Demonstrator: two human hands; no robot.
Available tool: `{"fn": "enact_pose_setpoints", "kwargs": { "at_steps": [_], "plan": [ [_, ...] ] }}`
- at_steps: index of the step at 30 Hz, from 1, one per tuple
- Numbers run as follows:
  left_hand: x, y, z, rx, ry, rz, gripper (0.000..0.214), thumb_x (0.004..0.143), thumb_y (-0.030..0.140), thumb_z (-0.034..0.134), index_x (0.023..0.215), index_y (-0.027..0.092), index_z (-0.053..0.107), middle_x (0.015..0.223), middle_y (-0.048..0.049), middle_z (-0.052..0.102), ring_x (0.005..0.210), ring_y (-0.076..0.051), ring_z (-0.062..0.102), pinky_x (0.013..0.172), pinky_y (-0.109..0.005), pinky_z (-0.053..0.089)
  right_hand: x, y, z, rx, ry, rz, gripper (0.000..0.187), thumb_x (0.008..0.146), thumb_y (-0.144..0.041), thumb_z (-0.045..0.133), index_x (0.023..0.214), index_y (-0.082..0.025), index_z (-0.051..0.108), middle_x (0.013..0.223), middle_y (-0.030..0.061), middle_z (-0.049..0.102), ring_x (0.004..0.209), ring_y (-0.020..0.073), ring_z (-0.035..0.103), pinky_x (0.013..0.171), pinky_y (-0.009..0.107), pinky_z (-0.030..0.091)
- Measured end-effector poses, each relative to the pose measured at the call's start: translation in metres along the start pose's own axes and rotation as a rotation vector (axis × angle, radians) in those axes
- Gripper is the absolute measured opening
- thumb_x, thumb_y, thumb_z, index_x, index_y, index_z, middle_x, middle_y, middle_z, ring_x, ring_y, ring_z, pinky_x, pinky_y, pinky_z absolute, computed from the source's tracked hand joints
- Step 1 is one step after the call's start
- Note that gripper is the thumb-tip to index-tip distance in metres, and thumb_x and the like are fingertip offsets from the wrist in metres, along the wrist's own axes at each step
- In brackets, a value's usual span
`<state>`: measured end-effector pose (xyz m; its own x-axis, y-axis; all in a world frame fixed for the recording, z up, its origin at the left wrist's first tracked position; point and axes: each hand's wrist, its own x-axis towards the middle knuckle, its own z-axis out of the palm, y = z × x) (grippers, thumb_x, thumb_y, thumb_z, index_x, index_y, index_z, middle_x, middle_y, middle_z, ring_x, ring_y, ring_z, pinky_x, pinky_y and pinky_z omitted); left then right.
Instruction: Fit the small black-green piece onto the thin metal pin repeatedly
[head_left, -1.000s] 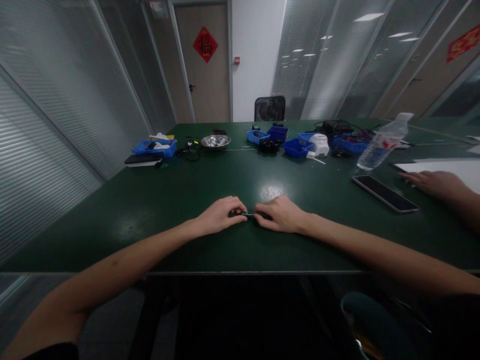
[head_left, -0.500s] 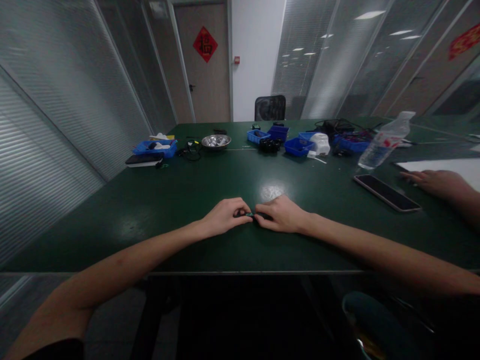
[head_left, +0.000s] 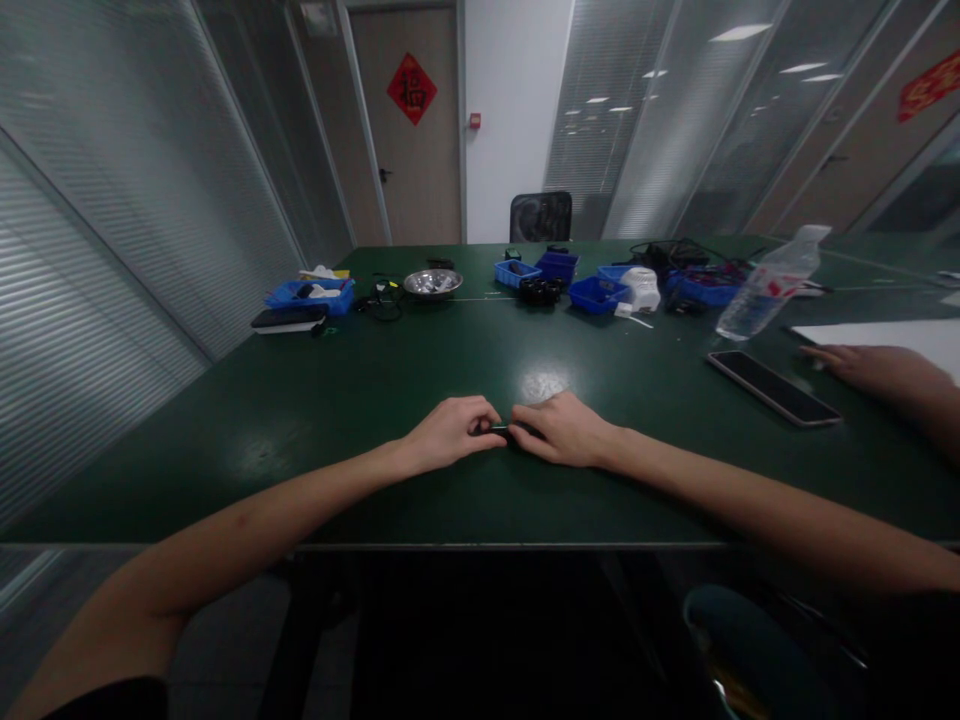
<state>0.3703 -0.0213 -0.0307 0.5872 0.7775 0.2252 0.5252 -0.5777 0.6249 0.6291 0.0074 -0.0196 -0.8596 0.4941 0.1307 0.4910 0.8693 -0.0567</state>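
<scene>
My left hand (head_left: 457,432) and my right hand (head_left: 561,428) meet just above the green table (head_left: 405,370), near its front edge. Between their fingertips is a small dark part with a green piece (head_left: 500,427), mostly covered by the fingers. The left thumb and index finger close around its left side. On the other side the right fingers are curled and pinch a dark bit of it. Its exact kind is too small to make out.
A phone (head_left: 774,388) and a tilted-looking water bottle (head_left: 772,285) stand to the right, beside another person's hand (head_left: 877,372). Farther back are a metal bowl (head_left: 433,285), a blue tray (head_left: 311,297), more blue bins (head_left: 596,294), and cables (head_left: 384,300).
Both hands stay in nearly the same place. The small part between the fingertips appears slightly turned, with less of its green face showing.
</scene>
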Motion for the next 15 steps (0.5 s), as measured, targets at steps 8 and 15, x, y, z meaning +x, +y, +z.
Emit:
{"fn": "enact_pose_setpoints", "kwargs": {
  "at_steps": [8, 15],
  "plan": [
    [-0.0014, -0.0028, -0.0041, -0.059, -0.008, -0.013, 0.032, 0.094, 0.044, 0.082, 0.105, 0.014, 0.076, 0.093, -0.0045, 0.066, 0.079, -0.018, 0.058, 0.071, -0.029, 0.043, 0.0002, 0.0031, 0.0032, -0.002, 0.031, 0.123, 0.040, 0.114, -0.046, 0.037, 0.103, -0.019, 0.065, 0.073, 0.0037, 0.067, 0.058, 0.0160, 0.051, 0.063, 0.033, 0.025],
    [-0.0043, -0.0086, -0.0084, -0.069, -0.002, -0.045, 0.035, 0.092, 0.043, 0.083, 0.113, 0.016, 0.077, 0.094, -0.0037, 0.067, 0.079, -0.017, 0.058, 0.071, -0.029, 0.043, -0.0006, 0.0060, 0.0034, 0.018, 0.050, 0.144, 0.041, 0.112, -0.046, 0.041, 0.100, -0.019, 0.069, 0.072, 0.0033, 0.067, 0.060, 0.0157, 0.052, 0.064, 0.031, 0.027]
  ]
}}
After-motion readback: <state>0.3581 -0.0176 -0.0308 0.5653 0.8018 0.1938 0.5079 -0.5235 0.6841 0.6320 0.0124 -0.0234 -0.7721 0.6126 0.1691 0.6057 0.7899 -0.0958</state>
